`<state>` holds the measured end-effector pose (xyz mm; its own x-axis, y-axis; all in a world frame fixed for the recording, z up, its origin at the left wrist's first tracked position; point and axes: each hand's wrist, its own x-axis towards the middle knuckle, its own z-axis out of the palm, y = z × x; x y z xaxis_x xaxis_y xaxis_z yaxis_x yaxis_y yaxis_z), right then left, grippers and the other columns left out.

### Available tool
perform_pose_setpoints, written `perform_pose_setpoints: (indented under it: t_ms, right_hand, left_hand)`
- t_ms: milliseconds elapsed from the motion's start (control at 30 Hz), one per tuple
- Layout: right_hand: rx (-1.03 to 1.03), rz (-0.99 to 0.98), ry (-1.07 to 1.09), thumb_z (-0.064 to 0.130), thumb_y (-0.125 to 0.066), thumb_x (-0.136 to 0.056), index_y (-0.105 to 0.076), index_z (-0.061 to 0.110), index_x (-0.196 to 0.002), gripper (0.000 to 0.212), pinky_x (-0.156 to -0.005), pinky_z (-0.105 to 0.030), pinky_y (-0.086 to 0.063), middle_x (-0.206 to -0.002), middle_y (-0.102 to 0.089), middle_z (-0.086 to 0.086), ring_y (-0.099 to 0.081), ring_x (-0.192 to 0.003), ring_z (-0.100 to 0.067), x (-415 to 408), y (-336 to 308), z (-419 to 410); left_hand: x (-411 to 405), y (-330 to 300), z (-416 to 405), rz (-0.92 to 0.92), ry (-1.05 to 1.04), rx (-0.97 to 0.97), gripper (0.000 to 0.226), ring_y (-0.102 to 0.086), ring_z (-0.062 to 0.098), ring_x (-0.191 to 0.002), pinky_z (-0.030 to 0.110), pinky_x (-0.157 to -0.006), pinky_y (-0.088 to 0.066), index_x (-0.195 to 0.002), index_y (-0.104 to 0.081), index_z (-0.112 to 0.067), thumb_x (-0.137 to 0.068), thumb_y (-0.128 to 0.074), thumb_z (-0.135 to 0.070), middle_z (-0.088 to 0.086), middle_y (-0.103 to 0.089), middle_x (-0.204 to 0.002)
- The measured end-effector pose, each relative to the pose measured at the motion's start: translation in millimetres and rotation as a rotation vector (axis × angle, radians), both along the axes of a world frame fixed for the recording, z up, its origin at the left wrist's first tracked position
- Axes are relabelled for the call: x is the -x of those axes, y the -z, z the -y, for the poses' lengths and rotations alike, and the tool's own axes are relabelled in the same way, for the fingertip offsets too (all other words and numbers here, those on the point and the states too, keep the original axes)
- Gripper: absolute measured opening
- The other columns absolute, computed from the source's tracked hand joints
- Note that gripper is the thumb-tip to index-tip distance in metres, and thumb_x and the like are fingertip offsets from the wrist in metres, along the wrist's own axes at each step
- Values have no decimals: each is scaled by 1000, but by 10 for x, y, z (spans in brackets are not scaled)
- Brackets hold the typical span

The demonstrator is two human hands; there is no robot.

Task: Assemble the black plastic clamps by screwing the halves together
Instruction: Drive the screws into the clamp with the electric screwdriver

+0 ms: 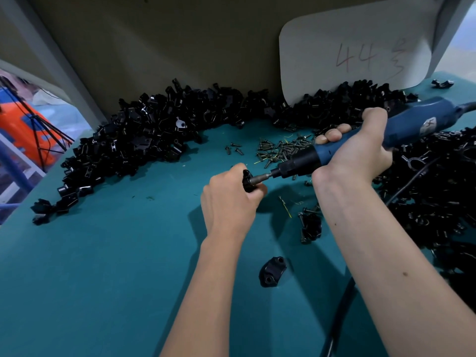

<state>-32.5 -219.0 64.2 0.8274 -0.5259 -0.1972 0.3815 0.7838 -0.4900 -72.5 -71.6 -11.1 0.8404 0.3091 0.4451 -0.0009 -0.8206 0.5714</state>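
While our left hand gripped the clamp just above the teal surface and our right hand clasped the electric screwdriver, we judged it best to keep its bit square to the screw, pressing gently.

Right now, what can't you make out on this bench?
Head view only:
- Clamp in left hand: mostly covered by the fingers; screw seating unseen.
- Bit tip of the electric screwdriver held by right hand: buried in the clamp.
- Cord: cut off by the bottom edge.
- Screws: too small to count.
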Motion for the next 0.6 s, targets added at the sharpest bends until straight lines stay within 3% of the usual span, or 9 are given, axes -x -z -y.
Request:
perform_pose_setpoints:
  t_ms: [67,267,333,433,600]
  right_hand:
    - [-30,-72,1,10,-65,-87,-48,12,-101,22,-48,-29,-40,-59,-49,-2,-42,-44,-16,-10,7,2]
    - [-76,-108,-30,11,-66,-86,-49,11,-105,25,-48,-29,-41,-58,-49,-2,-42,-43,-17,-27,28,-19]
    - [-93,-118,-39,11,-66,-86,-49,10,-106,25,-48,-29,-41,-58,-49,-2,-43,-43,-17,-28,33,-27]
    - [-127,-136,-58,11,-66,-87,-51,10,-107,26,-48,-28,-42,-57,-49,-2,-43,-43,-16,-36,56,-24]
    - [-166,-138,-72,11,-66,-86,-51,10,-108,26,-48,-27,-41,-57,-49,-1,-43,-42,-16,-51,52,-38]
  left_hand:
    - [1,-10,-24,5,-1,-20,37,-40,13,-51,29,-46,-23,-65,-38,-22,-72,-72,-36,-7,-39,-54]
    - [13,-49,-79,-23,42,-60,36,-48,34,-60,37,-51,-37,-65,-43,-19,-74,-76,-32,-5,-44,-55]
    - [24,-68,-85,7,40,-53,34,-49,33,-61,38,-52,-40,-68,-49,-18,-74,-79,-31,-6,-46,-56]
    - [37,-86,-94,74,34,-23,38,-44,24,-56,33,-49,-31,-65,-47,-19,-73,-83,-29,-11,-44,-56]
    - [45,-92,-105,124,29,-14,40,-40,24,-55,34,-49,-27,-64,-45,-19,-74,-83,-26,-8,-43,-55]
